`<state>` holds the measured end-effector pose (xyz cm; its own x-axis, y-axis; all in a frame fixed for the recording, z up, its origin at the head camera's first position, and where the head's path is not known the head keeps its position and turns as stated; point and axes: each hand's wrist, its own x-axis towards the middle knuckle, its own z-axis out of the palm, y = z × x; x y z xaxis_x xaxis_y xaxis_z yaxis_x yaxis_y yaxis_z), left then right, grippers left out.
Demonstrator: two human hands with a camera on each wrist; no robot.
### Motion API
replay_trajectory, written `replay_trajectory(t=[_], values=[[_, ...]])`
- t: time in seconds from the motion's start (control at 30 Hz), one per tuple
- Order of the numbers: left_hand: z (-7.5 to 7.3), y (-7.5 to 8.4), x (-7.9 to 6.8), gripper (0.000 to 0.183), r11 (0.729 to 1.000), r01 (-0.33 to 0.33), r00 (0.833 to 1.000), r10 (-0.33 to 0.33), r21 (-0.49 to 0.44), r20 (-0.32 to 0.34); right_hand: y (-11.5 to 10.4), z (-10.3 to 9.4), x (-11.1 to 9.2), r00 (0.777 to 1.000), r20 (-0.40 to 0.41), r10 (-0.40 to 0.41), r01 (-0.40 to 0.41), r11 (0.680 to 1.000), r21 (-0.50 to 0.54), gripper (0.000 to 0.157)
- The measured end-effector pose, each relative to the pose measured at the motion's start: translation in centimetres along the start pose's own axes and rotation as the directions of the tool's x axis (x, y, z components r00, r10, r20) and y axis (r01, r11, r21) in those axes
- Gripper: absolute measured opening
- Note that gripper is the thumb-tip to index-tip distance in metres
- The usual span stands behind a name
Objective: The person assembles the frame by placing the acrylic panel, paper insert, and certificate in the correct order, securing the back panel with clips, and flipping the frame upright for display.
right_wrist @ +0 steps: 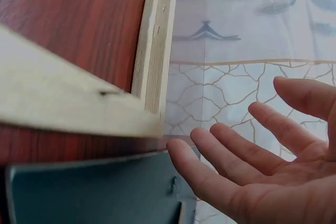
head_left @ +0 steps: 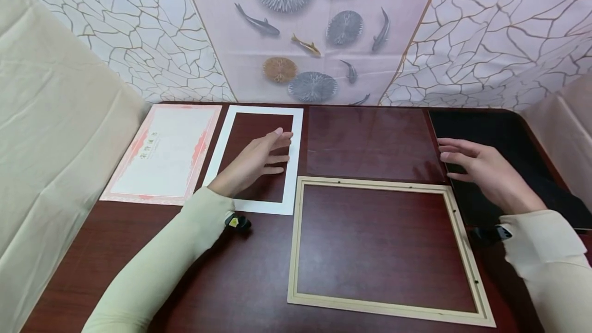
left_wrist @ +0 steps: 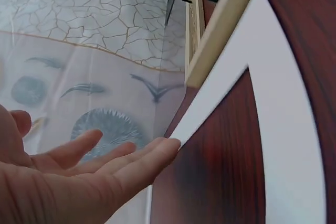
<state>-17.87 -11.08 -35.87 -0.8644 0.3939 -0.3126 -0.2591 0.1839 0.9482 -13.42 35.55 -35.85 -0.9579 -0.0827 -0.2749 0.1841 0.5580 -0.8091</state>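
My left hand (head_left: 256,158) hovers over the white mat border (head_left: 263,207), its fingers spread and holding nothing. In the left wrist view, the left fingertips (left_wrist: 170,148) overlap the edge of the mat; touching or apart, I cannot tell. Palm inward, my right hand (head_left: 485,168) is held over the left edge of a black backing board (head_left: 472,127), likewise with nothing in it. Between the hands lie a clear sheet (head_left: 370,143) and, nearer me, a pale wooden picture frame (head_left: 388,307) with small dark tabs along its sides.
A certificate (head_left: 171,153) with a pink border lies at the far left of the dark red table (head_left: 208,281). Behind the table hangs a patterned cloth (head_left: 305,30). Plain cloth (head_left: 46,117) drapes down the left side, and more hangs at the right.
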Motion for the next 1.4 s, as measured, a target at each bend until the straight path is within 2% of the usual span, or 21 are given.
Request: replay_trajectory(t=[0.1,0.23,0.37,0.57,0.87,0.93,1.07,1.17,1.33,1.4], values=[[0.4,0.1,1.1,0.061,0.992,0.038,0.999,-0.037,-0.123,0.012,0.1,-0.2,0.4,0.999,0.024,0.025,-0.026,0.999,0.048,0.070],[0.9,0.4,2.3,0.062,0.960,0.070,0.998,-0.067,-0.271,0.019,0.3,-0.5,0.8,0.999,0.038,0.026,-0.030,0.994,0.104,0.069],[1.5,0.5,3.1,0.062,0.935,0.100,0.995,-0.101,-0.341,0.016,0.5,-0.7,1.2,0.999,0.045,0.015,-0.021,0.990,0.143,0.066],[2.4,0.6,4.0,0.060,0.927,0.128,0.991,-0.136,-0.352,0.000,0.7,-1.0,1.6,0.998,0.068,0.012,-0.030,0.959,0.283,0.059],[3.1,0.8,4.4,0.059,0.916,0.143,0.987,-0.160,-0.374,-0.016,0.3,-0.9,1.6,0.998,0.063,0.014,-0.033,0.947,0.321,0.038],[3.2,0.8,4.4,0.058,0.913,0.148,0.985,-0.172,-0.380,-0.029,0.3,-0.8,1.6,0.998,0.058,0.019,-0.036,0.953,0.302,0.039],[3.3,0.9,4.6,0.055,0.904,0.157,0.979,-0.195,-0.399,-0.058,0.5,-0.9,1.7,0.998,0.052,0.035,-0.046,0.972,0.229,0.055],[3.3,0.9,4.8,0.053,0.898,0.163,0.977,-0.205,-0.409,-0.059,0.6,-1.0,1.8,0.998,0.047,0.050,-0.058,0.980,0.190,0.061],[3.3,0.7,4.8,0.053,0.883,0.183,0.976,-0.215,-0.432,-0.026,0.8,-1.1,1.9,0.997,0.049,0.058,-0.066,0.980,0.190,0.059],[3.3,0.6,4.8,0.055,0.875,0.192,0.976,-0.219,-0.445,-0.011,0.9,-1.2,1.9,0.997,0.054,0.057,-0.068,0.970,0.232,0.055]])
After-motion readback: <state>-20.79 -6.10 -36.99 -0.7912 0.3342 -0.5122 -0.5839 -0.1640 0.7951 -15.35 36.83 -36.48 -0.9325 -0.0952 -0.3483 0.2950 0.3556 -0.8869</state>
